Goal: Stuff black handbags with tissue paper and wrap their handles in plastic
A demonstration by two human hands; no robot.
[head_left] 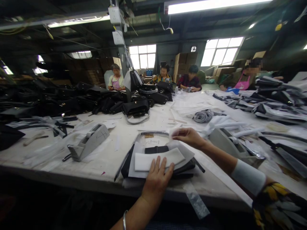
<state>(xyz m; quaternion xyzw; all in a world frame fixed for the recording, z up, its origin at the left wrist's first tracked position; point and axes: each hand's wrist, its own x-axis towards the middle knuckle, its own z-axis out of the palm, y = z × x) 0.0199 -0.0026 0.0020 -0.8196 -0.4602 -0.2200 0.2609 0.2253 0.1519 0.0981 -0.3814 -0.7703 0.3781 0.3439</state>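
This was a factory workshop, by all signs one handling bags. Heaps of black bags with small shiny metal fittings (83, 95) crowded a long white table (158, 118), which also bore two grey wedge-shaped tape dispensers (93, 140) and loose, thin white wrapping sheets (189, 103). Several people (192, 82) were along its far side, two in pink aprons (242, 83). Behind them stood stacked brown cardboard boxes (182, 65), and long white fluorescent lights (216, 5) hung beneath a dark, beamed roof.

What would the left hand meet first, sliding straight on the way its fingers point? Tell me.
Beyond the long white foam-like pad under it, the left hand would probably first meet the flat black band, though its height is unclear.
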